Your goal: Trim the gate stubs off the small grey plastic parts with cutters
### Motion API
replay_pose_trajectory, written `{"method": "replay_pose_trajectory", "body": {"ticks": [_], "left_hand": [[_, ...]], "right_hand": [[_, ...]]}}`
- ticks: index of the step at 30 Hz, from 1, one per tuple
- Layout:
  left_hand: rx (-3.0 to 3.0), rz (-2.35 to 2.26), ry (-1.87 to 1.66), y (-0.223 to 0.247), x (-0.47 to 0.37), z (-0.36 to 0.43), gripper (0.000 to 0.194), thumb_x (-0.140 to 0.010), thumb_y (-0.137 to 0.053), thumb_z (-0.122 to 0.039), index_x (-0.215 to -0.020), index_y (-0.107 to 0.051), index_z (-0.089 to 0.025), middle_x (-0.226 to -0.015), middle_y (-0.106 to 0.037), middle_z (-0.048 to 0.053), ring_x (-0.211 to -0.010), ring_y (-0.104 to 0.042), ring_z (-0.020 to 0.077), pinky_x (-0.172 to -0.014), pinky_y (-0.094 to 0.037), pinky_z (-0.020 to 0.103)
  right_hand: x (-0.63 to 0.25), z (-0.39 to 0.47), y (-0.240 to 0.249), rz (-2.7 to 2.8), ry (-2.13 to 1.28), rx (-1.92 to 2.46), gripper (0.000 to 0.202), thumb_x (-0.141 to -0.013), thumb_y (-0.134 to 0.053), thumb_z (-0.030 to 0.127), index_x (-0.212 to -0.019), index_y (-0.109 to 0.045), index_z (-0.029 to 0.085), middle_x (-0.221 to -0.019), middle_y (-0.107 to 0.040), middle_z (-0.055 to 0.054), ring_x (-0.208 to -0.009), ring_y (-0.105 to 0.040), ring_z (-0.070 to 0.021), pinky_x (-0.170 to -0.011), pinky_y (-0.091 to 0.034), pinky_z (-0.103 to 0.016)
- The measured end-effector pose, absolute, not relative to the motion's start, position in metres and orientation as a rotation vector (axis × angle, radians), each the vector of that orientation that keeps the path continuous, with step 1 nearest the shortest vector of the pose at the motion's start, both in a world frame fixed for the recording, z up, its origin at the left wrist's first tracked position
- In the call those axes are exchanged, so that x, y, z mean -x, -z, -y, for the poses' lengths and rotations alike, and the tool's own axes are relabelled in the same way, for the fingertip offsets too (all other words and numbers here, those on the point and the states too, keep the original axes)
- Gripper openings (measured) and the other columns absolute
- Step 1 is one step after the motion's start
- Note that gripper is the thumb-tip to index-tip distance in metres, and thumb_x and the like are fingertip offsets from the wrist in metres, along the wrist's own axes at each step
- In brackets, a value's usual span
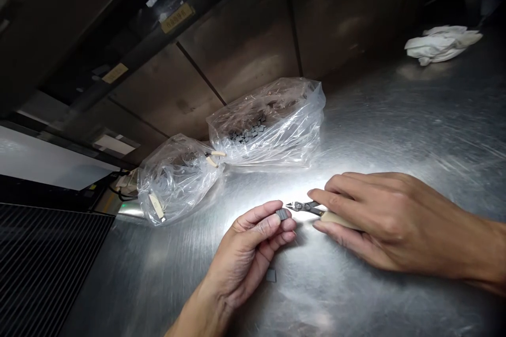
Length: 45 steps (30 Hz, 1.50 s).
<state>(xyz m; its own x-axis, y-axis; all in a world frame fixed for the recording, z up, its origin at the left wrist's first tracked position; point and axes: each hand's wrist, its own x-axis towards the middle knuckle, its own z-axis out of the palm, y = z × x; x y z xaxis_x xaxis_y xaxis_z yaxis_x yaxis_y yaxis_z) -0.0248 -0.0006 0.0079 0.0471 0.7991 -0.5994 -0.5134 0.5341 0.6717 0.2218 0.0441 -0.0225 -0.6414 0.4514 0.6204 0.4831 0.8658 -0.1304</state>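
Observation:
Between the thumb and fingers of my left hand [256, 247] is a small grey ridged plastic piece [282, 214]. My right hand [371, 221] is wrapped round the cream handles of a pair of side cutters [306, 207]. The dark jaws of the cutters point left, close to the upper right edge of the piece; whether they touch it I cannot tell. On the metal table just below my left hand lies another flat grey piece [271, 275], partly hidden by the hand.
A clear plastic bag [300, 137] holding several small grey pieces stands against the back wall. Left of it is a second clear bag [182, 184], with cream-handled pliers [215, 157] beside it. A crumpled white cloth [443, 45] lies at the far right of the metal table [415, 142].

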Motion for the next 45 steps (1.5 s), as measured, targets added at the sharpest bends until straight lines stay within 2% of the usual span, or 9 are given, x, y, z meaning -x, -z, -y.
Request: {"method": "replay_pose_trajectory", "body": {"ticks": [4, 9, 14, 29, 45], "left_hand": [[-0.306, -1.126, -1.022, -0.0065, 0.0261, 0.0017, 0.037, -0.060, -0.110, -0.014, -0.091, -0.090, -0.013, -0.085, -0.086, 0.013, -0.081, -0.085, 0.0202, -0.081, -0.071, 0.025], [-0.320, -1.145, -1.021, -0.0051, 0.0256, 0.0007, 0.038, -0.060, -0.110, -0.015, -0.093, -0.090, -0.012, -0.088, -0.086, 0.013, -0.080, -0.084, 0.0186, -0.080, -0.070, 0.023], [-0.350, -1.154, -1.002, -0.0048, 0.0255, 0.0001, 0.040, -0.060, -0.111, -0.018, -0.093, -0.091, -0.013, -0.085, -0.086, 0.012, -0.078, -0.083, 0.0180, -0.078, -0.069, 0.023], [-0.438, -1.136, -0.988, -0.0053, 0.0250, 0.0018, 0.033, -0.067, -0.108, -0.023, -0.095, -0.091, -0.014, -0.084, -0.086, 0.012, -0.077, -0.082, 0.0150, -0.081, -0.067, 0.020], [-0.498, -1.177, -0.953, -0.0051, 0.0256, 0.0023, 0.037, -0.064, -0.110, -0.029, -0.094, -0.092, -0.015, -0.079, -0.085, 0.011, -0.074, -0.080, 0.0126, -0.081, -0.063, 0.017]], "right_hand": [[-0.2209, -0.0421, 0.0222, 2.369, 0.026, 0.668, 0.026, -0.114, -0.053, 0.030, -0.112, -0.072, 0.013, -0.088, -0.063, -0.004, -0.069, -0.059, -0.0166, -0.063, -0.044, -0.033], [-0.2201, -0.0415, 0.0234, 2.384, -0.019, 0.667, 0.025, -0.114, -0.053, 0.030, -0.106, -0.071, 0.015, -0.086, -0.061, -0.002, -0.069, -0.056, -0.0165, -0.062, -0.042, -0.033], [-0.2217, -0.0417, 0.0253, 2.381, -0.013, 0.683, 0.026, -0.114, -0.053, 0.031, -0.112, -0.072, 0.013, -0.089, -0.063, -0.004, -0.070, -0.058, -0.0173, -0.064, -0.043, -0.033], [-0.2213, -0.0412, 0.0241, 2.412, 0.005, 0.678, 0.023, -0.112, -0.054, 0.029, -0.111, -0.072, 0.014, -0.087, -0.062, -0.003, -0.071, -0.058, -0.0188, -0.064, -0.042, -0.035], [-0.2239, -0.0414, 0.0251, 2.469, -0.023, 0.659, 0.027, -0.115, -0.050, 0.028, -0.116, -0.073, 0.013, -0.087, -0.065, -0.003, -0.070, -0.061, -0.0184, -0.065, -0.045, -0.035]]}}
